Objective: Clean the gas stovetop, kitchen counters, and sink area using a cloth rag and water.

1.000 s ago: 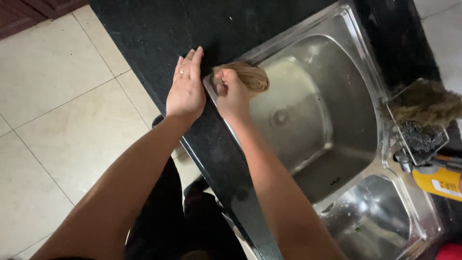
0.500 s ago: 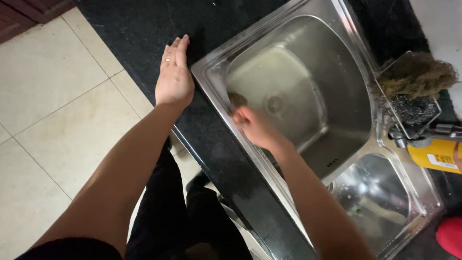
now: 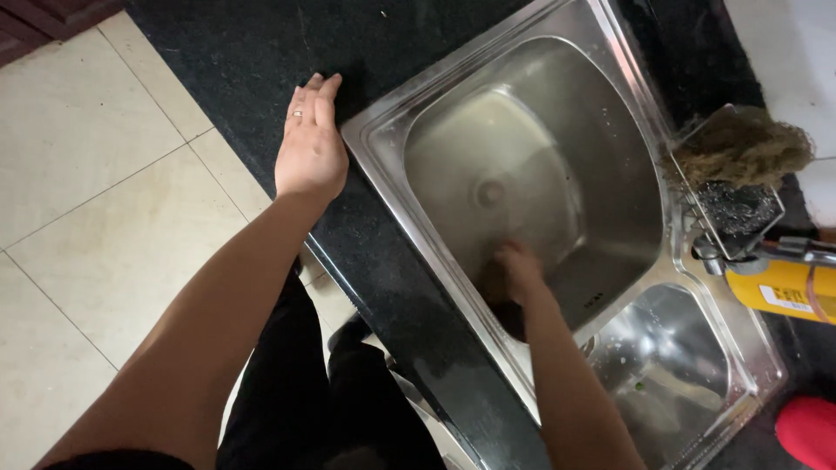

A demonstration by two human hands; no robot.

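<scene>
Black stone counter (image 3: 218,52) carries a twin-bowl steel sink (image 3: 383,148), with pale floor tiles (image 3: 87,200) at nine o'clock.

Right hand (image 3: 520,274) is pressed low against the near wall of the large bowl, at about six o'clock from the drain (image 3: 489,192). A dark mass sits under it (likely a scrubbing pad, but blur and shadow prevent confirmation). Its fingers are curled downward; whether they grip anything cannot be told.

Left hand (image 3: 311,144) lies flat on the counter just beside the sink's nine o'clock rim, fingers straight and together, holding nothing, a ring on one finger.

At three o'clock, a wire rack (image 3: 736,209) holds a brown fibre scrubber (image 3: 744,148) and a dark mesh pad. Below it stand a tap (image 3: 766,252) and a yellow bottle (image 3: 784,292); a red object (image 3: 805,431) shows at five o'clock.

Risk, as judged: the steel looks wet, so the scrubbing hand could slip. The bracing palm sits near the counter edge, and a sudden shift of weight could unseat it.
</scene>
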